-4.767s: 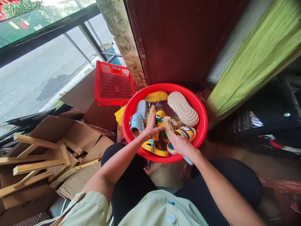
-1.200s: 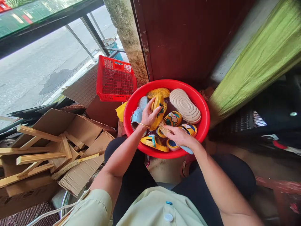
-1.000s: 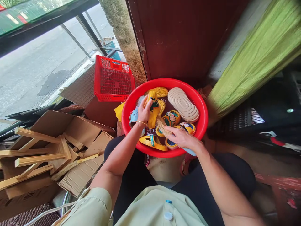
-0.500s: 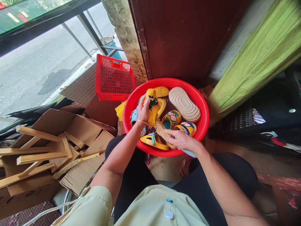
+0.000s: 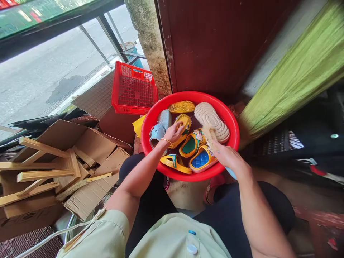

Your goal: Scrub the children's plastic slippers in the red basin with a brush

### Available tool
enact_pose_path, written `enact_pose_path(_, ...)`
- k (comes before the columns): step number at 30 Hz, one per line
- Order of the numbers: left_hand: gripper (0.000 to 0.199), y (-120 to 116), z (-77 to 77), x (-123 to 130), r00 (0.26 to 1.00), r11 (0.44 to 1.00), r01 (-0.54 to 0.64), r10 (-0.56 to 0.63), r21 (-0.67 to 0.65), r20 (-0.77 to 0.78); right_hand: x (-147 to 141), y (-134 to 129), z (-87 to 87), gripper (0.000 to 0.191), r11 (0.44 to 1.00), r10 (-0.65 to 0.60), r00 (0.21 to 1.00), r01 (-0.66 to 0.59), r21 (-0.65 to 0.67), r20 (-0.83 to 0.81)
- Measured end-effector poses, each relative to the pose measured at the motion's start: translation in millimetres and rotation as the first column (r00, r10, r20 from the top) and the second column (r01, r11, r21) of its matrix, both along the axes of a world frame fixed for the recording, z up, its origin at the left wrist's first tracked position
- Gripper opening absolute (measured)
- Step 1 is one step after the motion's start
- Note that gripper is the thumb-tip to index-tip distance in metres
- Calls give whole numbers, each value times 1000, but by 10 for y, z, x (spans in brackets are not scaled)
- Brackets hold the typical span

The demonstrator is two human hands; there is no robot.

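Observation:
A red basin [image 5: 234, 143] between my knees holds several wet slippers. My left hand [image 5: 174, 132], with a bangle at the wrist, grips a yellow slipper [image 5: 185, 123] low in the basin. In my right hand [image 5: 228, 156] is a scrub brush [image 5: 209, 135] with pale bristles and a blue handle, its head by the cream slipper [image 5: 211, 120], which lies sole up. Nearer to me are a yellow slipper with a green insole [image 5: 188, 147], one with a blue insole [image 5: 200, 159] and one on its side [image 5: 174, 163]. A light blue slipper [image 5: 156, 134] sits at the left.
A red plastic crate [image 5: 134, 87] stands beyond the basin at the left. Cardboard [image 5: 102, 147] and a wooden stool [image 5: 48, 175] with its legs sideways lie on my left. A dark red door [image 5: 215, 46] is ahead, and green cloth [image 5: 290, 71] hangs at the right.
My left hand has lowered the yellow slipper and tipped it over. My right hand has drawn the brush away from it, to the right. The view has shifted slightly.

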State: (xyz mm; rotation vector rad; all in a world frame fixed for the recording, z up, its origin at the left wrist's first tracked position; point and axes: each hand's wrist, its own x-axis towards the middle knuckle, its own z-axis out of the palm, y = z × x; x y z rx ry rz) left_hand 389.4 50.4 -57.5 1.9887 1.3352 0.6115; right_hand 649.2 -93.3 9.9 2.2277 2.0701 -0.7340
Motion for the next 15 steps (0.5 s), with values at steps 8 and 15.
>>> enact_pose_path(8,93,-243,-281,207,878,997,73,-72,-15,-474,-317,194,-226,56,994,85,992,-79,-70,90)
enact_pose_path(15,101,-264,-329,169,837,995,88,-95,-40,-538,-478,326,-387,58,993,79,989,-68,-97,122)
